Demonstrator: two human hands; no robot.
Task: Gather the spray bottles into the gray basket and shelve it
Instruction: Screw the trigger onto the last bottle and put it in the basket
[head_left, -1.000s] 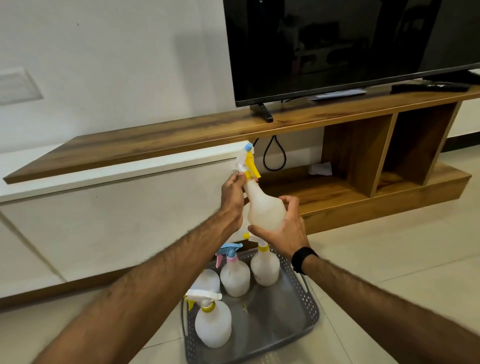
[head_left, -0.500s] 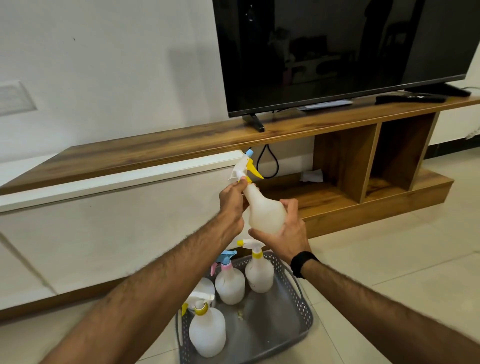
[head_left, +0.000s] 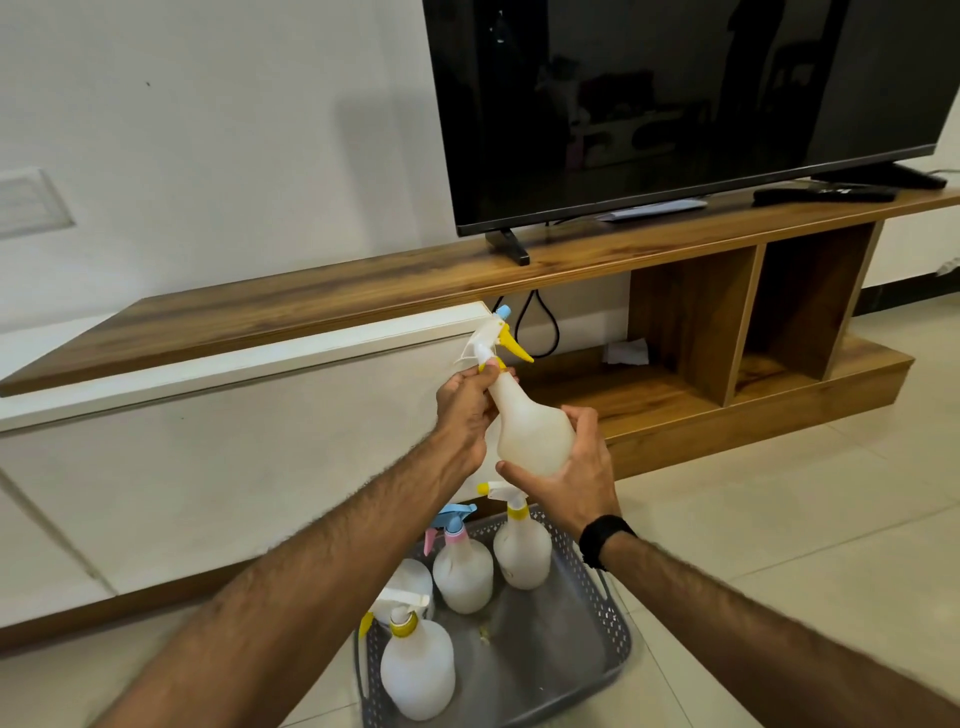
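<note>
Both hands are gripping one bottle (head_left: 530, 431) above the basket (head_left: 597, 644) on the floor — left hand (head_left: 465, 410) clenching its neck, right hand (head_left: 566, 473) cupping its base. Four bottles, seemingly, are standing inside.

hands (head_left: 470, 410) holding spray bottle (head_left: 530, 428), gray basket (head_left: 613, 639) below

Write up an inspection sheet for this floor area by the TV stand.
Surface: tiled floor, basket on it.
Job's things: gray basket holds four spray bottles upright; fifth bottle held above it.
Clutter: white paper on lower shelf; remote on stand top.
Hands: left hand at bottle neck, right hand under its body.
Cables: black loop hanging under stand top.
Surroundings: TV, white wall.
</note>
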